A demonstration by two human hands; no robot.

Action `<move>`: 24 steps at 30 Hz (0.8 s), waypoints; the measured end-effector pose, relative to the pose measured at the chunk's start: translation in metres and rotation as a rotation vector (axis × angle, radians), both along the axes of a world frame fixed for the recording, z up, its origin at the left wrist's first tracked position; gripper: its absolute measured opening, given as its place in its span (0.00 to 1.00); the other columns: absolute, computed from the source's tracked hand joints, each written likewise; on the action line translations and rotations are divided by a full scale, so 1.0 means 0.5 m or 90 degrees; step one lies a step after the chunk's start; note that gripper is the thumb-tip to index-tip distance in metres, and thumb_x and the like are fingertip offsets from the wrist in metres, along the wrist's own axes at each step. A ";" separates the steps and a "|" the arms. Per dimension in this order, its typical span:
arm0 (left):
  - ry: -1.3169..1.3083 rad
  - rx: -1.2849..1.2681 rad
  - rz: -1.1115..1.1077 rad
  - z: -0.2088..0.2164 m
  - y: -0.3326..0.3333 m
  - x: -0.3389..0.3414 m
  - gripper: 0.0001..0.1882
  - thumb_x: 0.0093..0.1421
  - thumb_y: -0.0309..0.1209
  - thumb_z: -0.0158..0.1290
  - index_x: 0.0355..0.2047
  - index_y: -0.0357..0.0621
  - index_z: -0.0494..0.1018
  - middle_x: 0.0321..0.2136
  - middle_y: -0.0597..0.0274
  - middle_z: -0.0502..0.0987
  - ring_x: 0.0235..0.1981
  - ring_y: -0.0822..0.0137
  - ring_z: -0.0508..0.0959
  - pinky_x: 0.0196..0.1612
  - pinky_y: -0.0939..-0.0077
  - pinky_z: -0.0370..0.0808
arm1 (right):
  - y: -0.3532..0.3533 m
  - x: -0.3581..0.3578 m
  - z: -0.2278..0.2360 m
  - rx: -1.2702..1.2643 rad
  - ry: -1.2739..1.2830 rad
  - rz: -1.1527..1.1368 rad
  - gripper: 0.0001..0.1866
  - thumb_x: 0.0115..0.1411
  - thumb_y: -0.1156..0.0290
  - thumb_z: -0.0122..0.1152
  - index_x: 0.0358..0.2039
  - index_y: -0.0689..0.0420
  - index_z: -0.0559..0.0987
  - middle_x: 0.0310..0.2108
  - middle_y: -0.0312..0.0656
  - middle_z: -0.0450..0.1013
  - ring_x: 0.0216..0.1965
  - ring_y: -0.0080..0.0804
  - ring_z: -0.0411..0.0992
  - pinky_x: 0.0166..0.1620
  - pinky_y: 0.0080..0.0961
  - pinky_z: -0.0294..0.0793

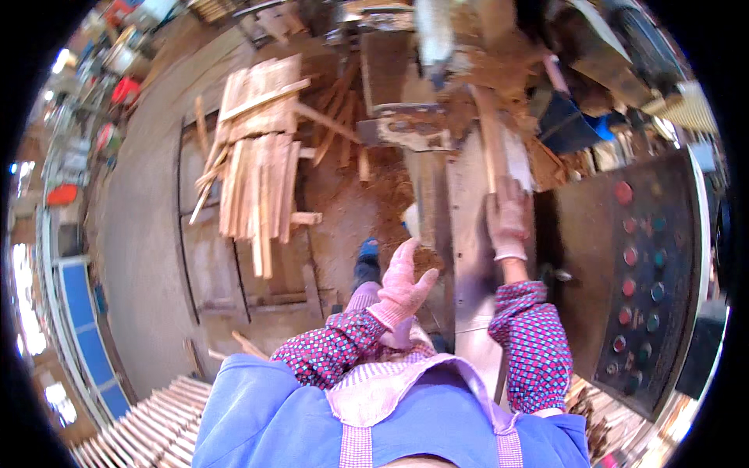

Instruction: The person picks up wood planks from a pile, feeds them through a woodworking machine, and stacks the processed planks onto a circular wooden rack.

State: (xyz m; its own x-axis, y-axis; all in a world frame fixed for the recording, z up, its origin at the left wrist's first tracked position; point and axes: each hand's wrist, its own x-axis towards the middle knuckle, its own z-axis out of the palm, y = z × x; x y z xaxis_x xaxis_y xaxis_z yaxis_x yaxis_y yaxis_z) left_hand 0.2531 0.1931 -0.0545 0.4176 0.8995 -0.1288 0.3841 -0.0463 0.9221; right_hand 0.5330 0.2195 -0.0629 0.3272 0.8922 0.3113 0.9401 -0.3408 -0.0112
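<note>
My right hand [511,218], in a pinkish work glove, is on the near end of a long wooden strip [487,132]. The strip lies along a narrow metal machine bed [468,257] and runs away from me. Thumb and fingers close about its end, though the grip is partly hidden. My left hand [402,287], gloved in pink, hovers in front of my body, left of the bed. Its fingers and thumb are spread, holding nothing. Patterned sleeve covers show on both forearms.
Stacked wooden strips [261,179] lie at the left, beside a sawdust-covered floor [343,210]. A dark control panel [640,288] with red and green buttons stands close on the right. A machine head [409,129] sits ahead. More strips [148,421] lie at the lower left.
</note>
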 end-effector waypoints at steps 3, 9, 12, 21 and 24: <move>0.019 0.000 0.102 -0.009 0.006 -0.077 0.40 0.53 0.42 0.61 0.62 0.35 0.60 0.59 0.41 0.65 0.62 0.46 0.65 0.64 0.60 0.61 | 0.123 -0.067 0.063 -0.062 0.002 0.007 0.24 0.65 0.59 0.50 0.59 0.54 0.71 0.60 0.43 0.67 0.62 0.40 0.64 0.65 0.44 0.58; 0.150 -0.043 0.216 0.061 -0.043 -0.288 0.39 0.59 0.45 0.56 0.64 0.35 0.59 0.63 0.40 0.62 0.65 0.47 0.61 0.67 0.63 0.59 | 0.062 -0.135 0.073 0.182 0.221 0.238 0.20 0.65 0.60 0.51 0.54 0.56 0.75 0.57 0.49 0.70 0.59 0.47 0.67 0.60 0.38 0.65; 0.189 -0.018 0.392 0.039 -0.164 -0.415 0.39 0.60 0.45 0.55 0.64 0.33 0.58 0.62 0.40 0.63 0.64 0.47 0.64 0.66 0.63 0.60 | -0.020 -0.329 0.055 0.168 0.461 0.300 0.19 0.64 0.61 0.52 0.50 0.56 0.78 0.54 0.52 0.72 0.56 0.50 0.69 0.57 0.36 0.69; 0.299 -0.049 0.887 0.122 -0.492 -0.659 0.42 0.59 0.51 0.53 0.63 0.33 0.58 0.61 0.39 0.64 0.63 0.48 0.64 0.66 0.63 0.60 | -0.152 -0.732 -0.052 -0.320 0.830 0.640 0.22 0.65 0.53 0.54 0.49 0.57 0.80 0.40 0.44 0.80 0.38 0.33 0.77 0.46 0.27 0.77; 0.356 -0.028 0.974 0.171 -0.565 -0.733 0.42 0.57 0.50 0.55 0.63 0.33 0.59 0.61 0.39 0.65 0.63 0.48 0.65 0.65 0.63 0.60 | -0.142 -0.774 -0.099 -0.399 0.799 0.737 0.18 0.64 0.60 0.60 0.49 0.57 0.80 0.41 0.44 0.80 0.39 0.30 0.77 0.47 0.26 0.76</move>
